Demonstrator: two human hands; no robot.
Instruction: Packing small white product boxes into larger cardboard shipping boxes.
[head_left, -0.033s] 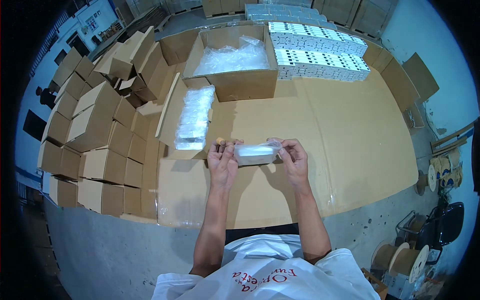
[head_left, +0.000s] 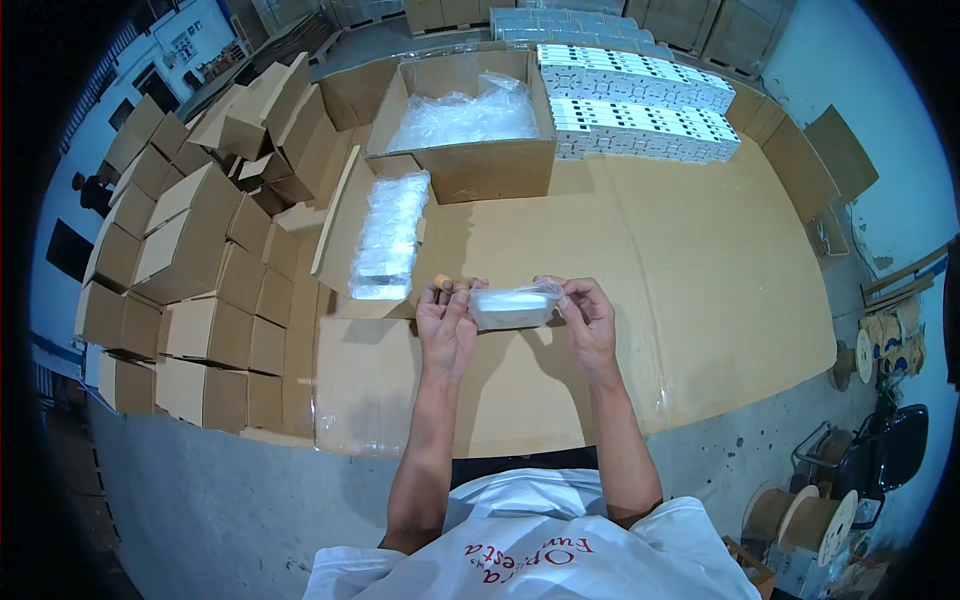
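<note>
A small white item sealed in a clear plastic bag (head_left: 513, 305) is held just above the cardboard-covered table (head_left: 700, 270). My left hand (head_left: 447, 325) pinches its left end and my right hand (head_left: 588, 318) pinches its right end. A small tan object (head_left: 441, 282) sits at my left fingertips; what it is cannot be made out. A row of similar bagged white items (head_left: 388, 235) lies just beyond my left hand.
An open cardboard box with loose clear plastic bags (head_left: 465, 115) stands at the back. Rows of white packs (head_left: 640, 110) lie to its right. Stacked small cardboard boxes (head_left: 190, 250) line the left side. Cable spools (head_left: 810, 520) and a black chair (head_left: 890, 450) stand on the floor at the right.
</note>
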